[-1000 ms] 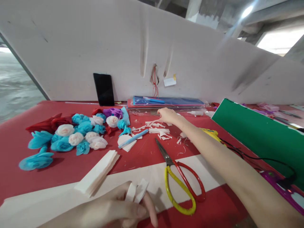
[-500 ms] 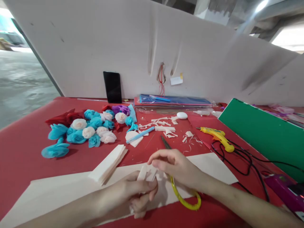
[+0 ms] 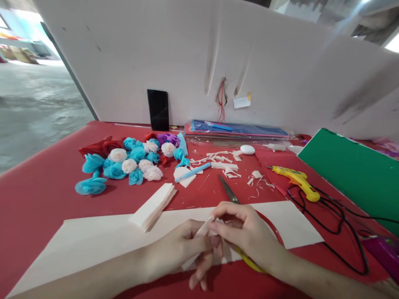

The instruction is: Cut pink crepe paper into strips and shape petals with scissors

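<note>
My left hand is closed on a small folded strip of cream crepe paper, pinched between thumb and fingers. My right hand meets it from the right, thumb and forefinger pinching the strip's upper end. Beneath my right hand lie the scissors; their dark blades point away from me, and the hand partly hides the yellow and red handles. Both hands are over a wide cream paper sheet on the red tabletop. A folded stack of cream paper rests on the sheet's far edge.
Blue, white, red and purple paper flowers cluster at back left. Paper scraps and a light blue pen lie ahead. A yellow glue gun with a black cord sits right, before a green board. A phone leans on the wall.
My right hand has come down to the strip and now pinches its upper end; before, its fingers hovered just above. The view has swung slightly left. The scissors stay on the table.
</note>
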`<state>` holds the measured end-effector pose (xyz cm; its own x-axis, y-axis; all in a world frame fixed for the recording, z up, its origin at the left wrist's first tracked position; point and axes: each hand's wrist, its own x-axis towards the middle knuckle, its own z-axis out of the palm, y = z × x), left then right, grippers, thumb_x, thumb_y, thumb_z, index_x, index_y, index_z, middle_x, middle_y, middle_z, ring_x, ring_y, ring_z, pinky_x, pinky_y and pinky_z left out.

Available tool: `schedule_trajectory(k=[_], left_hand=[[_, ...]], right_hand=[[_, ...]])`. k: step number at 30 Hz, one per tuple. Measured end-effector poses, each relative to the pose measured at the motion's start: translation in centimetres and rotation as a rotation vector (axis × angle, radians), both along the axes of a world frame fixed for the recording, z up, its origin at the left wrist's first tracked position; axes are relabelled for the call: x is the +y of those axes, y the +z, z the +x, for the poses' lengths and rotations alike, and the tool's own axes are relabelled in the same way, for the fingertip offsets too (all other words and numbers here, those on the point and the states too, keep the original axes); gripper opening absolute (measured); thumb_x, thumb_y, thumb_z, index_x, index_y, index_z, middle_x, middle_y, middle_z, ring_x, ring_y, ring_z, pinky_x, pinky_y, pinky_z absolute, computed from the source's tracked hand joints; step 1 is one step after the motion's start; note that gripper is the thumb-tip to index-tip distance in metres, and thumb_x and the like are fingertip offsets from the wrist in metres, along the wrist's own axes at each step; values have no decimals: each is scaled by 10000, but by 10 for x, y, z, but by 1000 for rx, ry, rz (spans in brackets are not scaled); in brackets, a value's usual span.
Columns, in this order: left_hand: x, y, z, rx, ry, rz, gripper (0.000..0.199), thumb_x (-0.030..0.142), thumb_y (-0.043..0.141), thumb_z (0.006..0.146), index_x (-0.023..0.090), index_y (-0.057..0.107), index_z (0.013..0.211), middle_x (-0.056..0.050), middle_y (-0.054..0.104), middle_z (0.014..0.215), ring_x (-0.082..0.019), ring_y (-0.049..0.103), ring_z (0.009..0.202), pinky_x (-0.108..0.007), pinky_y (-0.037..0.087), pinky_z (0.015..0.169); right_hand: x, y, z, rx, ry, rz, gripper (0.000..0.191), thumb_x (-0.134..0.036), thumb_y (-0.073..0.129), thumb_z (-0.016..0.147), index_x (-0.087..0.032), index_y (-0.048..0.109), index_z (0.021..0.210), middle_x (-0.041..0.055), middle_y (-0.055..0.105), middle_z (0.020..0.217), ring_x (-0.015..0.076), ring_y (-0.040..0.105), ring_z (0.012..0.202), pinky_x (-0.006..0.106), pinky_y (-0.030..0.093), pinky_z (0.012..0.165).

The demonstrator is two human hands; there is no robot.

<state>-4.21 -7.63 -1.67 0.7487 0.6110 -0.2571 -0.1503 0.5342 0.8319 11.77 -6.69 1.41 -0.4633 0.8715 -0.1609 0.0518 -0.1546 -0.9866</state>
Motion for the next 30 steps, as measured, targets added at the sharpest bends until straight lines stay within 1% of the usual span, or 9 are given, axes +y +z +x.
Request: schedule_trajectory(k=[3, 5, 8, 12, 17, 22, 25, 27, 30], left_hand=[[-1, 4, 1, -108, 58, -82, 321, 428, 634, 767, 108, 619, 788, -49, 660, 627, -99, 567, 426, -206, 443, 453], [-1, 7, 2, -125, 106, -98, 319, 407, 609, 797, 90, 646, 813, -101, 691, 726, -144, 630, 544, -229, 482, 506], [-1, 11, 2, -85, 232, -101, 258, 362, 637, 795, 113, 676, 848, -86, 702, 761, -168, 642, 637, -255, 509, 569], [1, 11, 1, -23, 406, -140, 199, 301, 741, 720, 154, 705, 850, -40, 713, 779, -186, 650, 788, -258, 518, 673], [3, 8, -1, -22, 378, -194, 184, 323, 704, 761, 145, 728, 801, -57, 725, 725, -138, 628, 626, -197, 465, 541], [1, 10, -4, -31, 362, -198, 188, 321, 720, 743, 139, 750, 775, -86, 735, 673, -163, 653, 606, -220, 493, 560], [0, 11, -5, -17, 394, -219, 187, 307, 711, 753, 129, 757, 786, -92, 740, 682, -165, 666, 619, -222, 503, 597], [1, 11, -5, -4, 416, -222, 183, 299, 715, 745, 124, 755, 784, -90, 739, 692, -172, 673, 644, -229, 511, 629], [1, 11, -5, 37, 437, -219, 174, 310, 703, 756, 144, 746, 786, -64, 732, 684, -163, 663, 620, -245, 522, 624]], right_hand=[[4, 0, 3, -21, -54, -95, 142, -283, 680, 742, -150, 628, 741, -50, 527, 536, 38, 426, 423, 156, 315, 406], [8, 0, 5, -32, -76, -138, 160, -301, 681, 743, -147, 638, 747, -57, 504, 504, 30, 372, 396, 158, 270, 381], [14, -1, 8, -10, -90, -183, 154, -301, 678, 747, -153, 653, 778, -53, 526, 541, 23, 360, 379, 162, 260, 363], [18, 0, 9, -24, -120, -236, 112, -256, 673, 751, -151, 659, 787, -58, 515, 536, 8, 338, 367, 148, 210, 342], [16, -1, 11, -37, -113, -190, 142, -300, 689, 752, -170, 666, 804, -51, 536, 558, 8, 365, 395, 130, 280, 367], [12, 2, 12, -172, -127, -77, 146, -322, 709, 737, -218, 676, 834, -54, 563, 588, 8, 375, 398, 123, 276, 356], [11, 4, 12, -156, -109, -39, 142, -333, 714, 737, -228, 673, 824, -56, 553, 592, 12, 406, 414, 124, 244, 338], [11, 4, 12, -105, -96, 1, 134, -311, 719, 739, -244, 669, 844, -57, 563, 656, 13, 456, 468, 110, 291, 368], [11, 2, 13, -32, -104, 86, 231, -237, 756, 704, -280, 656, 907, -70, 563, 744, 10, 522, 581, 85, 406, 503]])
